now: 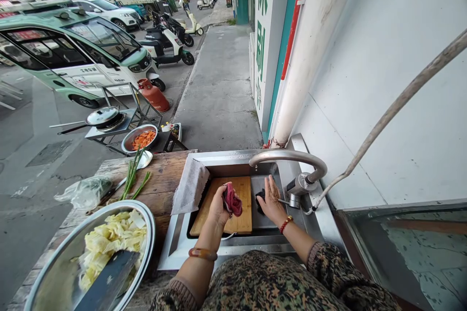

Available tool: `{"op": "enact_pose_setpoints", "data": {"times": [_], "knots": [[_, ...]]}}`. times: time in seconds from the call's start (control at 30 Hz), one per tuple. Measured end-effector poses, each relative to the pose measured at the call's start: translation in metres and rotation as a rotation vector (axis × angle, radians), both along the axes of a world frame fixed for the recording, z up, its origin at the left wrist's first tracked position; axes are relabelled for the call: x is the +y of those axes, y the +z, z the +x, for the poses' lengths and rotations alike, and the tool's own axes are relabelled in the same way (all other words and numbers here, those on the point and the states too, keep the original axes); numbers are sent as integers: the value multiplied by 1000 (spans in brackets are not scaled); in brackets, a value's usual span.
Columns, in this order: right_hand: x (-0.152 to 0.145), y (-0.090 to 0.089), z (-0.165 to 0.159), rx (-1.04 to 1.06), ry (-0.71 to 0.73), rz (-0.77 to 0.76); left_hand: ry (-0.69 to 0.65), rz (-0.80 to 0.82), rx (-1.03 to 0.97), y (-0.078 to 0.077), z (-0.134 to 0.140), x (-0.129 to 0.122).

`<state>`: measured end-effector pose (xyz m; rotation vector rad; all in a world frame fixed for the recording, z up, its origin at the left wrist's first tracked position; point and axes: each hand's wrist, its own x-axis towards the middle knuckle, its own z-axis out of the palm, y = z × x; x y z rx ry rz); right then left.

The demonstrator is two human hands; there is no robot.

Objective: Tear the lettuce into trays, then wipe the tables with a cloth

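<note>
My left hand (219, 206) is closed around a folded dark red cloth (232, 199), held above the wooden cutting board (207, 218). That board lies across the left part of the steel sink (226, 158). Over the sink's right part, my right hand (272, 199) has its fingers stretched out, close to the lever of the faucet (292, 155). Something black (260, 200) shows beside its palm, partly hidden; whether the hand touches it I cannot tell. Drops hang below the spout.
On the wooden table (171, 170) at left stand a bowl (47, 272) of chopped cabbage (109, 238) with a cleaver (109, 282), green onions (133, 175) and a plastic bag (87, 192). Beyond are a lidded pan (104, 116), carrots (144, 139) and a gas cylinder (153, 95). A wall rises at right.
</note>
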<state>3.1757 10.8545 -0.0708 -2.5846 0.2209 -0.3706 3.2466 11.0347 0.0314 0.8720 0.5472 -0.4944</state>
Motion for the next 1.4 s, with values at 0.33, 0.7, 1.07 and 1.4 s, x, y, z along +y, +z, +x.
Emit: {"op": "enact_pose_setpoints", "data": {"times": [0.33, 0.7, 1.07, 1.4], "knots": [[0, -2, 0, 16, -8, 15, 0, -3, 29, 2, 3, -1], [39, 33, 17, 259, 61, 1104, -45, -38, -13, 10, -5, -18], [50, 96, 13, 541, 168, 1690, -446, 528, -843, 26, -22, -2], [39, 119, 11, 779, 334, 1345, -1219, 1318, -1783, 52, -6, 18]]}}
